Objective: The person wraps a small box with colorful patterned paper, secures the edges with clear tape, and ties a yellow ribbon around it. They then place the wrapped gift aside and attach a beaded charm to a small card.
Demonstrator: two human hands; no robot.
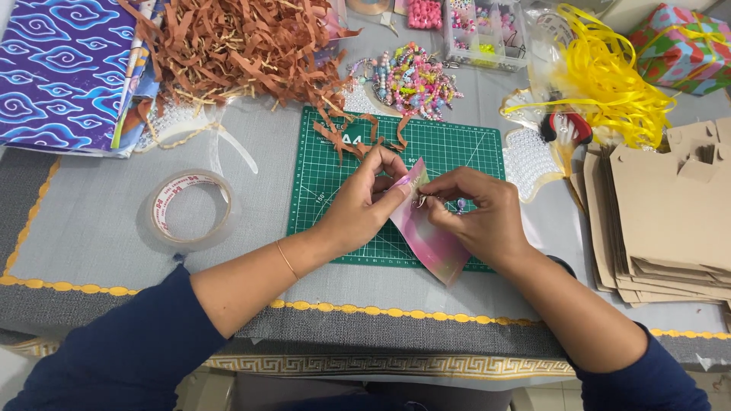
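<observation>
Two hands are engaged at the centre of my view, both over the green cutting mat (pixel 335 190). My left hand (pixel 364 207) has its fingers closed in a pinch on the upper edge of a pink iridescent card (pixel 430 236), steadying it at a tilt so that its long side runs from 11 o'clock down to 5 o'clock. My right hand (pixel 480 217) is curled nearly closed, thumb and forefinger pinching a small metal ring with a bead (pixel 438 202) against the card's upper edge; whether the ring already passes through the card I cannot tell, since my fingertips hide the joint. I judge the fastening to be in progress and not finished: the card is off the mat, both hands are needed to hold it, and no completed piece lies beside it. At 12 o'clock from the hands, touching the mat's far edge, lies a heap of brown shredded paper (pixel 244 46), with a cluster of pastel bead strands (pixel 415 80) just to its right and a clear compartment box of beads (pixel 483 30) behind that. At 9 o'clock, well apart from the mat, a roll of clear tape (pixel 190 207) lies flat. At 2 o'clock a tangle of yellow ribbon (pixel 601 84) rests near a wrapped gift box (pixel 681 46). At 3 o'clock a stack of flat brown cardboard box blanks (pixel 670 221) is unfolded, so I judge boxing has not begun. At 10 o'clock sits a sheet of blue patterned paper (pixel 61 68).
</observation>
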